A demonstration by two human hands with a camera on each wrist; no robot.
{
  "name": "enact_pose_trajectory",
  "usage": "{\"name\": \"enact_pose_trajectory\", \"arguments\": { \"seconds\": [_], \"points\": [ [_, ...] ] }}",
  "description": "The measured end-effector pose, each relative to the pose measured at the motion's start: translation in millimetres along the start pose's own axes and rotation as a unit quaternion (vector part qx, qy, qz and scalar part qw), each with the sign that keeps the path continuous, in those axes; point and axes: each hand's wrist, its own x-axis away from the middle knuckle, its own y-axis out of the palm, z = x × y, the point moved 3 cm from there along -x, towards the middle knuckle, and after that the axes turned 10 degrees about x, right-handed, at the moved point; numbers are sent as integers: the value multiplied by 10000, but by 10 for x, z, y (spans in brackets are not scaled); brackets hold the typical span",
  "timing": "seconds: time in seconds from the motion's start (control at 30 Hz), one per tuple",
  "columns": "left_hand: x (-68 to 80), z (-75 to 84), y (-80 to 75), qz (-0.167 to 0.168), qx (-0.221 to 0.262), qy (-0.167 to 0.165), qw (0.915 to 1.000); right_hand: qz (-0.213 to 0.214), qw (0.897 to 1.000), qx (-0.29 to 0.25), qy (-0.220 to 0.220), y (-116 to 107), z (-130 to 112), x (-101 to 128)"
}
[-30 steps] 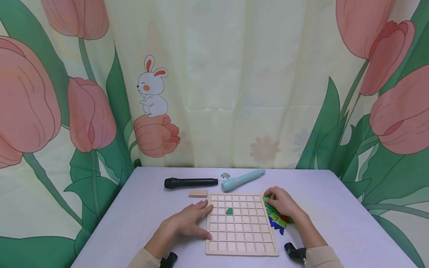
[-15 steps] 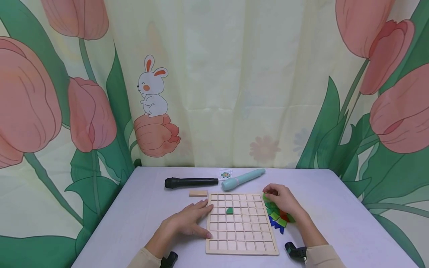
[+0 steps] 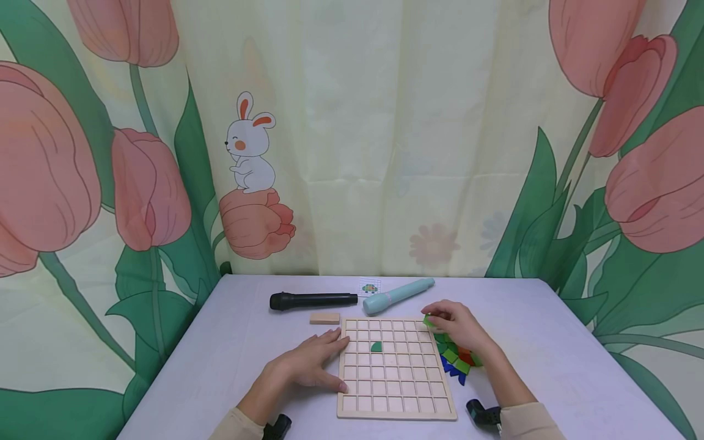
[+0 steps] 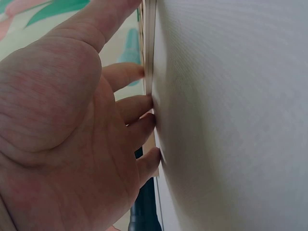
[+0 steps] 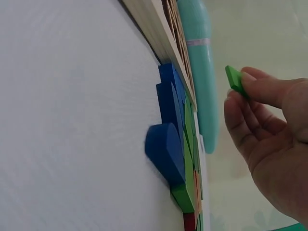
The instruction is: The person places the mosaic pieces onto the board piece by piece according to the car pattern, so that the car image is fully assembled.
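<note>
On the table (image 3: 231, 342) the grid board (image 3: 396, 391) lies centred — a pile of tiles (image 3: 456, 360) just right of it, a small block (image 3: 324, 318) at its far-left corner, a microphone (image 3: 313, 300) and pen (image 3: 398, 294) behind.

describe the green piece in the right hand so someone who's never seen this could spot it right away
Start at the wooden grid board in the middle of the table, then go to its far right corner, where the right hand hovers. The green tile is pinched at its fingertips. Unlike the loose tile pile on the table beside the board and the single dark green piece seated in the grid, this one is held off the surface.
</note>
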Motion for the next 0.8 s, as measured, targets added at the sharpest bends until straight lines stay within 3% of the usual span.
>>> {"name": "enact_pose_trajectory", "arguments": {
  "seconds": [0.27, 0.8],
  "points": [
    [-5, -5, -4, -29, 24, -32, 10000, -226, 9992, -323, -29, 70, -150, -11],
    [-12, -19, 4, -11, 25, -105, 9999, -368, 9981, -39, -494, 222, -434, -34]
  ]
}}
